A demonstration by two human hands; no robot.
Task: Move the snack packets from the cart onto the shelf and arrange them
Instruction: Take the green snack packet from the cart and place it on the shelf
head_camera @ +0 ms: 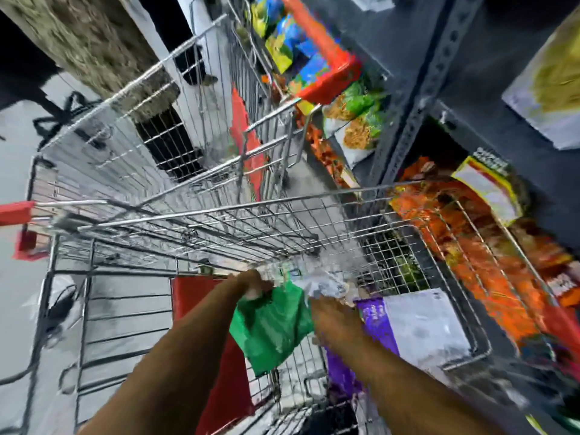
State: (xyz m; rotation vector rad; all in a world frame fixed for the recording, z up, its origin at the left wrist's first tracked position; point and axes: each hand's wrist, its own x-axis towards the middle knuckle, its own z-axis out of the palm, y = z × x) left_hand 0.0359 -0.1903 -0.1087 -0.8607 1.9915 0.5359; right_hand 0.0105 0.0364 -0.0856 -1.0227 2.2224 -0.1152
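Observation:
The frame is blurred by motion. A wire cart fills the middle of the view, beside a dark metal shelf on the right. My left hand is shut on the top edge of a green snack packet, which hangs inside the cart's near end. My right hand reaches in just right of it, over a silvery clear packet and a purple and white packet. Whether the right hand grips either one is hidden. Orange packets lie on the low shelf behind the cart's side.
A second wire cart stands beyond the first. An orange basket with blue and yellow packets sits at the upper shelf edge, with green and orange packets below it. A red handle is at the left. Grey floor lies left.

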